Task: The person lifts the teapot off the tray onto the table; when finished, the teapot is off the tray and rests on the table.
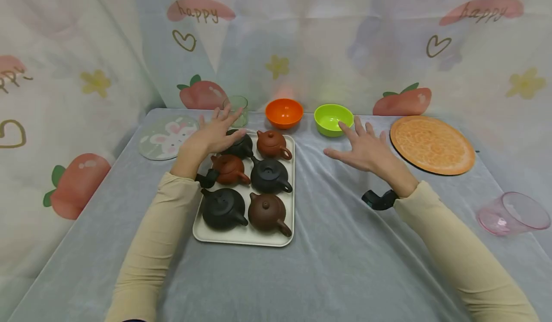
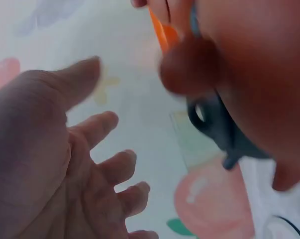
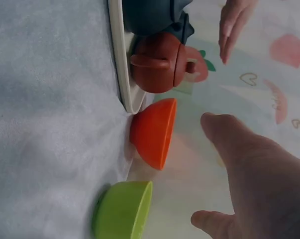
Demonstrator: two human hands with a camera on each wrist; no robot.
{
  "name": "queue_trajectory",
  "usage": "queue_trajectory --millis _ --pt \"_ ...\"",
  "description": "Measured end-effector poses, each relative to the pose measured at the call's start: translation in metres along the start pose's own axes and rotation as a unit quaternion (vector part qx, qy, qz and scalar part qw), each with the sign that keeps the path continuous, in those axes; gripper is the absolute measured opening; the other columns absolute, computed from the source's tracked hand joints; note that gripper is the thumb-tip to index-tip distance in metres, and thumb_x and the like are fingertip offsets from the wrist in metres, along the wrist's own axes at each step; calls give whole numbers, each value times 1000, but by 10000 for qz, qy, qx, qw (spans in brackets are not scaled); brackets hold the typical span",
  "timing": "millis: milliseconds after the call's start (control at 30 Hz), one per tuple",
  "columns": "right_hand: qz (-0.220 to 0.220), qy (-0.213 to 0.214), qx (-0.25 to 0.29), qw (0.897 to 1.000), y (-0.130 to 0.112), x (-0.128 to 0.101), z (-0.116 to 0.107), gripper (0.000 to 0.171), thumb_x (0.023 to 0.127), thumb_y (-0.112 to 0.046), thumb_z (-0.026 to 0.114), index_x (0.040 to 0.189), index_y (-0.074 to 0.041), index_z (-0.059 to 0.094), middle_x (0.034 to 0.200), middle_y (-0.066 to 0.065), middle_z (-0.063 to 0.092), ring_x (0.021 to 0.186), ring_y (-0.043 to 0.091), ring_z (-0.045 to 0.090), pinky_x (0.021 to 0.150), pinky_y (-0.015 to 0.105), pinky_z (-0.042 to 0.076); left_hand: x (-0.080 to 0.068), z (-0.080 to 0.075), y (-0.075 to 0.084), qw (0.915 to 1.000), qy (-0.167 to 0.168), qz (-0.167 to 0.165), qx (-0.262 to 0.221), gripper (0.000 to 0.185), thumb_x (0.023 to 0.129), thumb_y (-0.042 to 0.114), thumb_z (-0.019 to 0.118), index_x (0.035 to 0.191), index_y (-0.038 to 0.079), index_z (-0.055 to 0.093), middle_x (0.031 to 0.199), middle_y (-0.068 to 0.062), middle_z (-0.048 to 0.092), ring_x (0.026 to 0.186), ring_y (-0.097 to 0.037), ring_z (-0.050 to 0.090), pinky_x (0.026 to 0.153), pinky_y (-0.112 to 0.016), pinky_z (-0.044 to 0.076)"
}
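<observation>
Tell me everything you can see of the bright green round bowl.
The bright green, round, plastic-looking bowl has a glossy inside, thin rim and sloping walls. It stands upright on the grey cloth-covered table near its far edge, right of and apart from the orange, round, plastic-looking bowl. Nothing shows inside. The bare right hand overlaps it in the head view, but the right wrist view shows no contact.

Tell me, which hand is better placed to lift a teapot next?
Probably left. The left hand hovers, empty, close to the teapots; the right hand is nearer the lime-green bowl.
</observation>
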State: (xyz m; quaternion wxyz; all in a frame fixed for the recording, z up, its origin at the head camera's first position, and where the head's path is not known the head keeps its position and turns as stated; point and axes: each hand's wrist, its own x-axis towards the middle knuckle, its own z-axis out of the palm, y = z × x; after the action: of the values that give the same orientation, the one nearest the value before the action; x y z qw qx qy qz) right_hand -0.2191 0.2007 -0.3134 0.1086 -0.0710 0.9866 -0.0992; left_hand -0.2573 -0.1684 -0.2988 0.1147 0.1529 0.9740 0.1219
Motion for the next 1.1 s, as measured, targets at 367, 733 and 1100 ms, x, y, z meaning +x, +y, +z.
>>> queue_trajectory --millis 367,733,1100 --pt "-704 189 -61 9973 -2 8 16 66 98 -46 50 147 -3 41 142 25 49 119 45 54 95 61 44 -3 13 -53 9980 152 256 -563 53 106 21 36 155 5 24 148 -29 39 135 -47 38 111 -59 31" --pt "-1244 531 654 9886 -22 24 35 34 97 -24 58 118 1 66 102 17 72 93 31 67 80 46 54 -3 44 -88 9839 -287 -218 -1751 66 106 22 39 155 -5 4 153 -27 31 142 -42 30 117 -56 22" --pt "-953 -214 2579 9612 -54 47 54 30 99 -26 55 104 0 68 75 10 69 56 13 62 59 25 52 6 59 -102 9836 -680 154 -1662 61 105 29 41 157 6 17 162 -22 6 150 -40 0 120 -57 5"
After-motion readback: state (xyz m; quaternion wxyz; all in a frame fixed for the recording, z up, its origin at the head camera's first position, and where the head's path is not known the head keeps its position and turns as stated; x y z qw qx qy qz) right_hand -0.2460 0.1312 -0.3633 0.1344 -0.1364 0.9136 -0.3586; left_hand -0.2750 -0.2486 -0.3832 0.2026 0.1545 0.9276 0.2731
